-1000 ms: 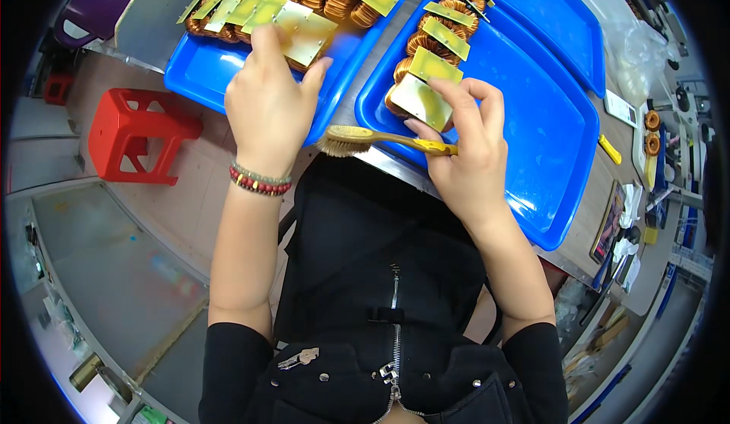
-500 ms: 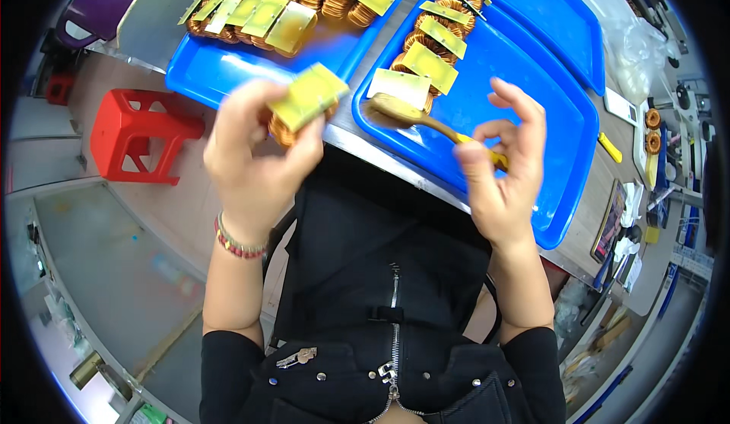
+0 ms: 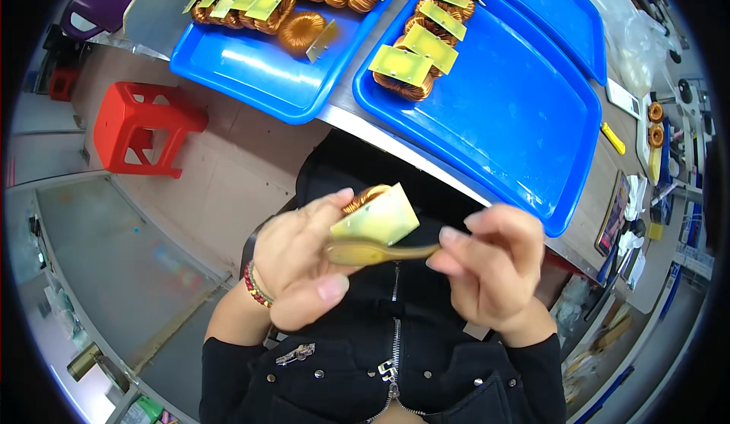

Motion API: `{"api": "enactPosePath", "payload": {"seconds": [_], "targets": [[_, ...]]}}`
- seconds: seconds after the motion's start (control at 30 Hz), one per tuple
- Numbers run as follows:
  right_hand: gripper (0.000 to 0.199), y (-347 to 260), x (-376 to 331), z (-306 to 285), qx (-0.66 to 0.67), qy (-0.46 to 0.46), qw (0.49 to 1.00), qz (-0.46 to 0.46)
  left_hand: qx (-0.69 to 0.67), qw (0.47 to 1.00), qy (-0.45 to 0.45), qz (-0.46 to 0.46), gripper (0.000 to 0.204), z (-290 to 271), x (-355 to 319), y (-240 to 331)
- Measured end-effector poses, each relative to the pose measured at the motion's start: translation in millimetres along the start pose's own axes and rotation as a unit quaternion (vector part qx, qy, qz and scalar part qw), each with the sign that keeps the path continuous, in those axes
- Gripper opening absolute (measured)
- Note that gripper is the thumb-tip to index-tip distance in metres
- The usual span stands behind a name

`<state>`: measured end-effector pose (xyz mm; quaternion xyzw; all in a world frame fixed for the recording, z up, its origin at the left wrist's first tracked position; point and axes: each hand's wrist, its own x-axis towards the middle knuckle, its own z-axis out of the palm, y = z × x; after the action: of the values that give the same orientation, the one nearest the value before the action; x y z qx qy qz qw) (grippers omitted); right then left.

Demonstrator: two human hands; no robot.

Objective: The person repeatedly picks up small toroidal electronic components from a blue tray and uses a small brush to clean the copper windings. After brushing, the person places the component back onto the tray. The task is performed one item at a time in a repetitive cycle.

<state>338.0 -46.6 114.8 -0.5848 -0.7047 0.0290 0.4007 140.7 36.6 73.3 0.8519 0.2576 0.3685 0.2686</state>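
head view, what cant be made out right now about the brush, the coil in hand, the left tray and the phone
All in the head view:
Brush: bristles hidden by its own blurred back; handle end hidden by the right hand.
Copper coil at the left hand: mostly hidden by its yellow board.
Left blue tray: far end cut off by the upper edge.
Phone: screen too small to read.
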Motion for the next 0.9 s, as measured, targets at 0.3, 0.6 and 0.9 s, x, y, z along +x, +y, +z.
{"api": "enactPosePath", "payload": {"seconds": [0.3, 0.6, 0.9], "targets": [[0.106, 29, -38, 20, 0.536, -0.069, 0.817, 0.200, -0.394, 0.904, 0.028, -0.163, 0.068, 18, 2, 20], [0.067, 13, -39, 57, 0.564, 0.052, 0.817, 0.108, -0.566, 0.790, -0.014, -0.235, 0.050, 24, 0, 25], [0.062, 17, -33, 46, 0.276, 0.073, 0.958, 0.010, -0.604, 0.731, -0.072, -0.310, 0.084, 28, 10, 35]]}}
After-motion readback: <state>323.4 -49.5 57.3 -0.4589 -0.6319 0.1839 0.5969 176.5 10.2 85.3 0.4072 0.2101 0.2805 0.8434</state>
